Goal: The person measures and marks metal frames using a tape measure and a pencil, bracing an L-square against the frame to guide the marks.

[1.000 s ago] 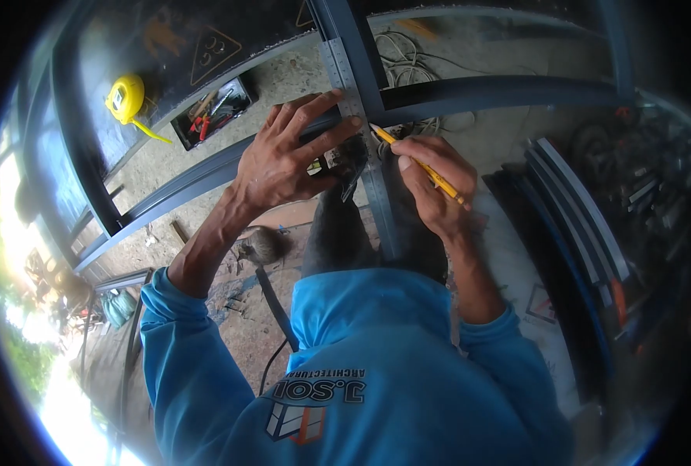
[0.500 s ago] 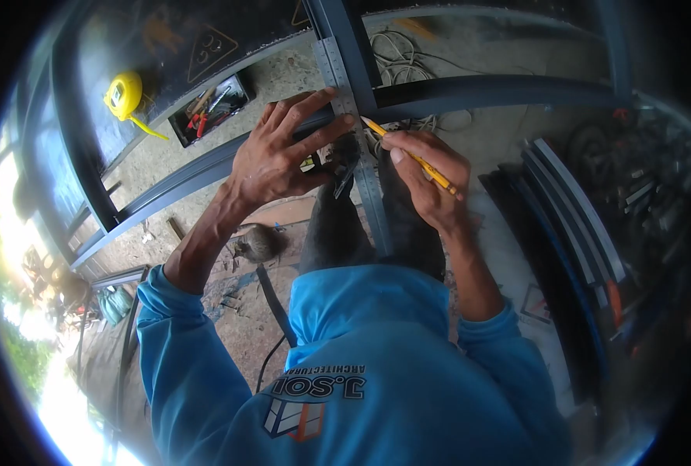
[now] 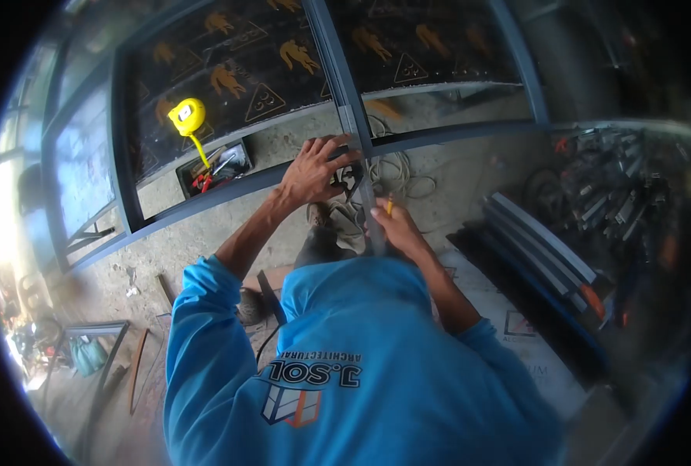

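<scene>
down from the pencil mark spot beside the left fingertips, the right hand point(image 3: 396, 227) has slid nearer the body, its thumb and fingers pinching the lower part of the metal ruler point(image 3: 366, 194), with the pencil point(image 3: 389, 206) tucked in that grip. spread fingers of the left hand point(image 3: 313, 172) touch the ruler higher up, where it lies along the dark metal frame point(image 3: 335, 66); farther left are the yellow tape measure point(image 3: 187, 116) and a tool tray point(image 3: 240, 158)

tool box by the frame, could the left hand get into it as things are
Probably yes, as the tool box looks open on top. But the left hand has fingertips at the ruler, so it would have to lift off and cross the frame bar between them.
</scene>
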The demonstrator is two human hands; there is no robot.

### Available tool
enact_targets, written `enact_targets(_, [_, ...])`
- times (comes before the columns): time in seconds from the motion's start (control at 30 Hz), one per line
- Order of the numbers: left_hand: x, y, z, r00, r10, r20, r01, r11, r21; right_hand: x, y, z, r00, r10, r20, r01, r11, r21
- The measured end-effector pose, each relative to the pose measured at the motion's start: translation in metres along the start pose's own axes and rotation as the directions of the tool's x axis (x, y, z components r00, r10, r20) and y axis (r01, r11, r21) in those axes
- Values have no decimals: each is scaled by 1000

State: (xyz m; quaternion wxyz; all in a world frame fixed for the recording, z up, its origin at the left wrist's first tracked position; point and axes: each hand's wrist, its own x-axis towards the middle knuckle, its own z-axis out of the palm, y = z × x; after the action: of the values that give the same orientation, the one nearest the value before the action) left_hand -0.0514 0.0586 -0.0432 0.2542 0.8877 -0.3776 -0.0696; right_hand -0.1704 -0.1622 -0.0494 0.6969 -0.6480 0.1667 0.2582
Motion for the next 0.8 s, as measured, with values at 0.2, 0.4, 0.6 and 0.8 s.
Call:
enact_targets(0.2, [-74, 40, -28, 805, -432, -408, 333, 896, -293, -18, -63, 25, 998, -41, -38, 36, 989, -142])
enact_targets(0.4, [-197, 24, 25, 340, -916, -215, 564, 382, -732, 114, -129, 79, 974, -225, -11, 222, 966, -130])
enact_targets(0.6, [-213, 9, -16, 123, -958, -260, 614, 279, -739, 320, -161, 148, 940, -341, 33, 309, 805, -507])
enact_targets(0.8, [-128, -83, -92, 59, -804, -592, 725, 442, -528, 361, -181, 171, 927, -358, 107, 169, 145, -975])
